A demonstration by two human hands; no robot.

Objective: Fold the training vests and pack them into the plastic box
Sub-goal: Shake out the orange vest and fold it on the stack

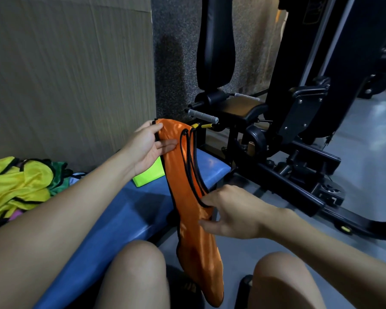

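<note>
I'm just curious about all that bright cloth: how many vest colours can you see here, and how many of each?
Orange: 1, the orange vest held up between the left hand and right hand.
Neon green: 1, the folded neon vest on the blue bench.
Yellow: at least 1, in the yellow heap.
Dark green: at least 1, the green cloth.
Total: at least 4; the heap cannot be counted exactly.
</note>
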